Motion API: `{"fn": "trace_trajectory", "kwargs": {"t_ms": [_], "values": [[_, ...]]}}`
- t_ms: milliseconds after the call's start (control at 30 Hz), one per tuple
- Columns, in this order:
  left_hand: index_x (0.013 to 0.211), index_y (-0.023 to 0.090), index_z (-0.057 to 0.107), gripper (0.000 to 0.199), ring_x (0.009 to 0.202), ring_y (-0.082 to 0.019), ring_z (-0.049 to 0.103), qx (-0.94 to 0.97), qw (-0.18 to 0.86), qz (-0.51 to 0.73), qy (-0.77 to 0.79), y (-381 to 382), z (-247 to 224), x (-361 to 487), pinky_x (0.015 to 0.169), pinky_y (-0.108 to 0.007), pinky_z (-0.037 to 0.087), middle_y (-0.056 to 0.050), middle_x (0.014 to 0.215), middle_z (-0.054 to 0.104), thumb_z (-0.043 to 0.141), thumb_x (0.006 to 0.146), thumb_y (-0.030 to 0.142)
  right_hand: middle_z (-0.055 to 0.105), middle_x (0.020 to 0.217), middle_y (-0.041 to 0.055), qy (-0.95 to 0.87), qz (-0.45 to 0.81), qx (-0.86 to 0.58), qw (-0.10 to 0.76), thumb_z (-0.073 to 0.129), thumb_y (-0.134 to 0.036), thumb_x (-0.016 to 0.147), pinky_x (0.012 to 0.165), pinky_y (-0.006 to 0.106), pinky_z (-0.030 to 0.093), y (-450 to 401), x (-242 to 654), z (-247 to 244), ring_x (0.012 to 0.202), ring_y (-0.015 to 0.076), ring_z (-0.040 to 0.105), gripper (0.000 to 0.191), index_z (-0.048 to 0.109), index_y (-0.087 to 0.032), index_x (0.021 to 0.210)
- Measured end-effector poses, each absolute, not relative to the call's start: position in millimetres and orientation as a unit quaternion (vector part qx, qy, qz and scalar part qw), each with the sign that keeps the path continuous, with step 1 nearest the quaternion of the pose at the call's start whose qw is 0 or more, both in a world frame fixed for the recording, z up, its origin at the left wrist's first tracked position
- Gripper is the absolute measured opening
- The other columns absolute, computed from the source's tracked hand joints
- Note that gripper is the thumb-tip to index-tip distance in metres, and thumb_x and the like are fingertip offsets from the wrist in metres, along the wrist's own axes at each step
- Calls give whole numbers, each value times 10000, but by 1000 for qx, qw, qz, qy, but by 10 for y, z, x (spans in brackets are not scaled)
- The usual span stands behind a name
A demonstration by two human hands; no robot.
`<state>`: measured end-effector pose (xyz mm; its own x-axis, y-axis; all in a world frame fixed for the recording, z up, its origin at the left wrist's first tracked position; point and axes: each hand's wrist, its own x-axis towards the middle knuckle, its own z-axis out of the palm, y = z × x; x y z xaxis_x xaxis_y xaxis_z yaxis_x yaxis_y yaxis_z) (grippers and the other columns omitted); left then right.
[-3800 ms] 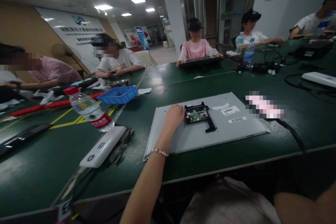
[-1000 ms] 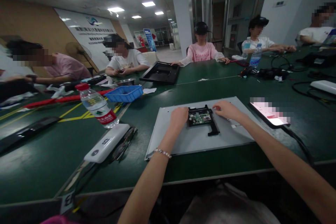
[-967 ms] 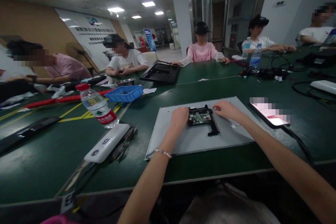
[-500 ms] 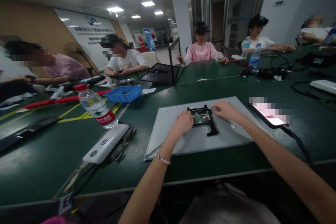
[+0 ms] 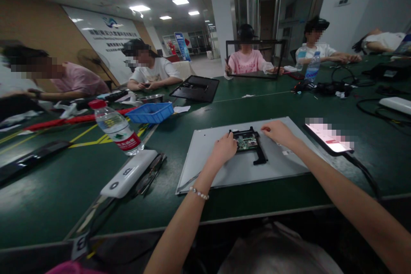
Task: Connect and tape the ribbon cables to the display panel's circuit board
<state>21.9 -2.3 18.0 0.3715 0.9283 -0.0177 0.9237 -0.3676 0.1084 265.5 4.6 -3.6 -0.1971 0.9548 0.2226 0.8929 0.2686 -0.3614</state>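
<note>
A flat grey panel (image 5: 205, 171) lies on the green table in front of me. On it rests a black plastic bracket (image 5: 260, 154) around a green circuit board (image 5: 246, 143). My left hand (image 5: 226, 147) is closed at the bracket's left edge, gripping it there. My right hand (image 5: 278, 133) hovers just off the bracket's upper right corner, fingertips pinched together. Whatever may be between those fingertips is too small to make out. A small white label (image 5: 287, 152) shows on the panel below my right hand.
Left of the panel stand a water bottle (image 5: 118, 130), a white power bank (image 5: 128, 175), glasses (image 5: 150, 174) and a blue tray (image 5: 150, 113). A lit phone (image 5: 329, 139) with a cable lies at right. Across the table, a person in pink holds a black frame (image 5: 253, 43) near a black panel (image 5: 195, 88).
My right hand has shifted slightly right, away from the bracket's corner. My left hand stays put. The person opposite has swung the black frame rightward, lifting it off the black panel.
</note>
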Motion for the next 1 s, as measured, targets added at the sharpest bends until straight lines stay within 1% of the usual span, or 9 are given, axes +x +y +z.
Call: {"fn": "trace_trajectory", "kwargs": {"t_ms": [167, 267, 367, 467, 567, 667, 733, 900, 1000], "values": [[1287, 95, 466, 408, 1270, -268, 479, 823, 63, 15, 565, -18, 173, 228, 990, -350, 407, -185, 1384, 492, 277, 968, 266, 732, 1010, 80, -755, 44, -598, 267, 505, -215, 895, 845, 307, 478, 41, 2636, -9, 938, 227, 661, 264, 725, -164, 1031], [1305, 95, 455, 417, 1250, -272, 495, 823, 65, 18, 563, -21, 178, 231, 991, -363, 412, -179, 1372, 502, 277, 965, 261, 726, 1035, 66, -759, 32, -578, 297, 515, -187, 884, 854, 303, 485, 55, 2630, -4, 949, 216, 660, 260, 718, -173, 1045], [1316, 100, 448, 423, 1219, -271, 517, 824, 62, 24, 563, -27, 189, 228, 982, -376, 424, -172, 1341, 526, 295, 954, 256, 727, 1029, 67, -765, 37, -572, 294, 529, -144, 863, 858, 306, 490, 66, 2638, -27, 944, 212, 662, 257, 722, -173, 1030], [1329, 113, 439, 430, 1215, -272, 514, 825, 52, 34, 562, -28, 193, 219, 978, -387, 428, -164, 1333, 532, 315, 943, 256, 732, 999, 75, -780, 59, -565, 263, 547, -130, 846, 857, 318, 492, 70, 2664, -62, 927, 220, 668, 245, 731, -172, 1003], [1343, 122, 428, 438, 1233, -273, 498, 826, 44, 42, 560, -22, 190, 216, 988, -401, 421, -163, 1351, 517, 329, 935, 248, 733, 990, 72, -800, 103, -539, 245, 573, -192, 854, 823, 318, 506, 83, 2719, -75, 908, 220, 672, 217, 734, -188, 999], [1354, 127, 415, 445, 1252, -279, 481, 826, 41, 49, 560, -22, 205, 223, 993, -420, 416, -165, 1373, 498, 340, 929, 235, 728, 1006, 67, -795, 131, -527, 270, 554, -289, 889, 790, 313, 520, 115, 2808, -55, 903, 214, 671, 235, 732, -199, 1014], [1352, 134, 413, 438, 1249, -277, 486, 823, 42, 56, 563, -26, 229, 230, 991, -429, 417, -161, 1362, 508, 342, 929, 225, 725, 1013, 65, -786, 125, -533, 288, 536, -309, 901, 792, 314, 523, 139, 2876, -42, 903, 210, 669, 252, 733, -198, 1011], [1332, 132, 429, 412, 1221, -274, 511, 812, 47, 79, 576, -23, 282, 226, 985, -423, 424, -158, 1346, 524, 345, 939, 219, 724, 1006, 75, -779, 68, -552, 291, 547, -264, 886, 852, 345, 507, 159, 2935, -58, 917, 220, 664, 237, 736, -188, 1007], [1307, 124, 457, 392, 1176, -282, 543, 800, 24, 90, 593, 6, 272, 203, 956, -422, 443, -163, 1314, 549, 351, 937, 202, 717, 1024, 75, -779, 52, -539, 315, 543, -238, 887, 869, 347, 501, 157, 2846, -75, 941, 217, 655, 236, 722, -183, 1030]]}}
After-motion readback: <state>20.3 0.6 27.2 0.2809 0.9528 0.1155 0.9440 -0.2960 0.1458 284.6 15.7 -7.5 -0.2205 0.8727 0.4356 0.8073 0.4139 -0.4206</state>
